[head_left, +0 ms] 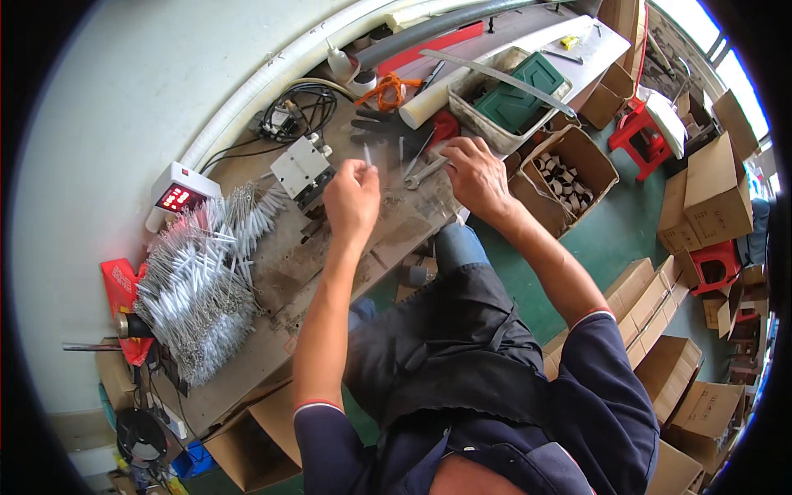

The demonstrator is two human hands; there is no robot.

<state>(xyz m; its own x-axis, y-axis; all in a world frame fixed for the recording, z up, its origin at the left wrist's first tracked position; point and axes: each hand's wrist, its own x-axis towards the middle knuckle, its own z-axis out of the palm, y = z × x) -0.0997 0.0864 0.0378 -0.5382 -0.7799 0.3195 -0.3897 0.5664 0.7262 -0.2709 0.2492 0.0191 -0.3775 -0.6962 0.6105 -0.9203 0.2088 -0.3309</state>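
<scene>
My left hand (353,198) is closed, and a thin white plastic piece (368,155) sticks up from its fingertips. Beside it stands a small machine with a pale metal plate (300,168). My right hand (478,180) is raised over the table edge, thumb and fingers pinched together; what they hold, if anything, is too small to make out. A wrench (426,171) lies just left of its fingertips. To the left on the bench is a big heap of thin wire pieces with white tapered handles (202,285).
A box with a red digital display (177,196) stands by the wall. Beyond my hands are a dark glove (388,132), orange cord (388,91) and a tub (528,124) with a green lid. An open carton (569,177) of white rings sits at the right.
</scene>
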